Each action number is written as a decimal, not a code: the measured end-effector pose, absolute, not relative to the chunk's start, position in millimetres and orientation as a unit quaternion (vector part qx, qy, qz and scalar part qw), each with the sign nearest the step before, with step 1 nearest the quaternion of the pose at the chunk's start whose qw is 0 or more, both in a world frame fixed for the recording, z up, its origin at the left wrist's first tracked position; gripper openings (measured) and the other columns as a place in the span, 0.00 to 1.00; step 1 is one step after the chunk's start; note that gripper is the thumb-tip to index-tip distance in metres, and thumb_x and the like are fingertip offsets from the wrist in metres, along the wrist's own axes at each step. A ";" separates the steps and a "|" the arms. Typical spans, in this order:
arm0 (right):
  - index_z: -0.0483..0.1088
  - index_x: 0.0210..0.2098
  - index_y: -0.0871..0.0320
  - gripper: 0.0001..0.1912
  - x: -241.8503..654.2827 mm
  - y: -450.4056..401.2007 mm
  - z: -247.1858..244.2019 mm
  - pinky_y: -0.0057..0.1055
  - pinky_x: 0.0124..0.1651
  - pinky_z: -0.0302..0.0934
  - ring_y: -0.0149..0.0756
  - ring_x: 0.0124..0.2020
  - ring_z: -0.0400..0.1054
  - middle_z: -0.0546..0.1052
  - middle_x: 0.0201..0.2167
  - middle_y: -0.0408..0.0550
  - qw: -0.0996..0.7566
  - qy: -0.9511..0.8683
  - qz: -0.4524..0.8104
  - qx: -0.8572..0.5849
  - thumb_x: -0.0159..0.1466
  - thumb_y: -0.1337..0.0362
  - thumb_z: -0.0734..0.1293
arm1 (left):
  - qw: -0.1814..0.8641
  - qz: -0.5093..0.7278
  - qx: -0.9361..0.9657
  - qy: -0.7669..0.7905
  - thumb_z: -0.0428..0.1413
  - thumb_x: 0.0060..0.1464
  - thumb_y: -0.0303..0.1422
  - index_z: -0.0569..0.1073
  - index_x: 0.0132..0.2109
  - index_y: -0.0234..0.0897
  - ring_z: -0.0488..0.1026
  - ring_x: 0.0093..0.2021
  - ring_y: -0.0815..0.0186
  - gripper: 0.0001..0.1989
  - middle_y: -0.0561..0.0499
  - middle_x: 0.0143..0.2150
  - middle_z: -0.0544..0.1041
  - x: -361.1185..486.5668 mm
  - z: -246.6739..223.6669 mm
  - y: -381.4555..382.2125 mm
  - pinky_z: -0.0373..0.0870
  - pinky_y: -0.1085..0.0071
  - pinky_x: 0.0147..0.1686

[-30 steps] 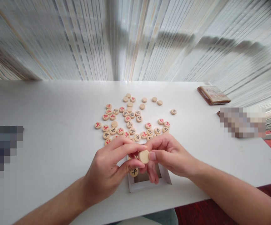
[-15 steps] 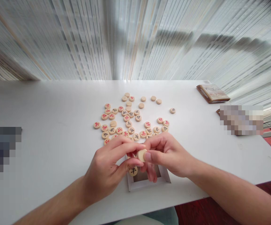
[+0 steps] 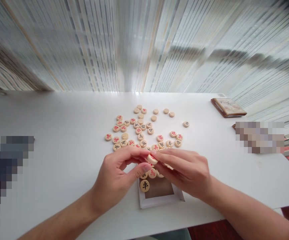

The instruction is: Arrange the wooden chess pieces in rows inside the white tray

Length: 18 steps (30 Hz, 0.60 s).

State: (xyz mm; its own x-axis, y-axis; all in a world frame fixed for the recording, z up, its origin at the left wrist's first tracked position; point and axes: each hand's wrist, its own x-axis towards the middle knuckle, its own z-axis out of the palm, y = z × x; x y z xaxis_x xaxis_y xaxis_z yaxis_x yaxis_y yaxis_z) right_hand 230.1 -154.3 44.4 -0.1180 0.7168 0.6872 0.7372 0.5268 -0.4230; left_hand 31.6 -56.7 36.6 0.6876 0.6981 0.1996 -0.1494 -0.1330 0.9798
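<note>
A round wooden Chinese chess piece (image 3: 152, 160), tilted with some red marking on its upper face, is pinched at the fingertips between my left hand (image 3: 118, 178) and my right hand (image 3: 186, 170). My right thumb is hidden. Both hands hover over a small open white box (image 3: 160, 202) near the table's front edge. Inside it lie several pieces, among them a black-marked piece (image 3: 144, 185) at the left wall and a red-marked piece (image 3: 152, 173) in the row above. My hands cover part of that row and the box's far side.
Many loose chess pieces (image 3: 140, 137), face up and face down, spread over the white table (image 3: 66, 133) beyond the box. One piece (image 3: 186, 124) lies apart at right. A flat brown box (image 3: 228, 107) lies far right, near a blurred-out item (image 3: 259, 137). Striped curtains (image 3: 109, 43) hang behind.
The chess piece has been turned, from its blank side showing to its red-marked face partly showing. My right fingers have straightened over it. The view has shifted slightly, and more pieces in the box show.
</note>
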 end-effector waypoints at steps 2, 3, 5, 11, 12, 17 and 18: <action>0.78 0.53 0.67 0.11 230.9 -156.3 44.0 0.30 0.38 0.78 0.40 0.39 0.83 0.87 0.41 0.60 0.426 -0.773 -0.048 -0.467 0.71 0.76 0.70 | 0.649 0.329 0.649 0.220 0.69 0.61 0.30 0.86 0.48 0.42 0.85 0.43 0.66 0.08 0.51 0.43 0.86 33.0 37.3 -58.8 0.83 0.74 0.48; 0.77 0.54 0.68 0.12 231.0 -157.0 44.1 0.31 0.39 0.78 0.40 0.40 0.83 0.86 0.41 0.61 0.420 -0.779 -0.054 -0.462 0.72 0.76 0.69 | 0.658 0.327 0.639 0.227 0.70 0.60 0.30 0.86 0.47 0.42 0.85 0.43 0.66 0.08 0.51 0.43 0.87 33.7 37.5 -59.7 0.83 0.74 0.48; 0.76 0.54 0.69 0.12 230.5 -157.4 44.1 0.31 0.40 0.78 0.40 0.40 0.83 0.86 0.42 0.62 0.418 -0.782 -0.061 -0.459 0.71 0.77 0.70 | 0.672 0.323 0.621 0.241 0.71 0.59 0.30 0.86 0.46 0.42 0.85 0.43 0.66 0.08 0.51 0.43 0.87 34.7 37.8 -60.7 0.84 0.75 0.48; 0.76 0.55 0.68 0.14 228.3 -153.2 41.9 0.30 0.41 0.77 0.38 0.41 0.81 0.85 0.44 0.59 0.447 -0.764 -0.049 -0.463 0.70 0.72 0.74 | 0.704 0.321 0.580 0.254 0.71 0.59 0.30 0.84 0.48 0.41 0.86 0.45 0.65 0.10 0.51 0.44 0.87 33.7 39.8 -59.1 0.85 0.75 0.48; 0.76 0.54 0.68 0.13 228.4 -152.6 41.9 0.29 0.40 0.77 0.37 0.41 0.81 0.85 0.44 0.59 0.451 -0.760 -0.038 -0.466 0.71 0.72 0.73 | 0.708 0.321 0.576 0.253 0.71 0.59 0.30 0.85 0.48 0.41 0.86 0.45 0.66 0.10 0.51 0.44 0.87 33.4 40.5 -58.7 0.85 0.75 0.48; 0.78 0.51 0.64 0.10 229.8 -150.9 43.1 0.26 0.36 0.74 0.33 0.36 0.78 0.84 0.41 0.54 0.461 -0.751 -0.022 -0.472 0.70 0.72 0.73 | 0.728 0.301 0.561 0.255 0.71 0.59 0.29 0.86 0.46 0.40 0.86 0.44 0.66 0.08 0.51 0.42 0.88 33.6 44.0 -55.1 0.84 0.78 0.48; 0.78 0.50 0.63 0.09 229.9 -150.6 42.7 0.26 0.36 0.73 0.33 0.35 0.78 0.83 0.40 0.53 0.459 -0.751 -0.025 -0.473 0.70 0.72 0.74 | 0.731 0.293 0.561 0.257 0.71 0.59 0.29 0.86 0.45 0.39 0.87 0.44 0.66 0.07 0.50 0.41 0.88 33.8 44.5 -54.0 0.84 0.78 0.47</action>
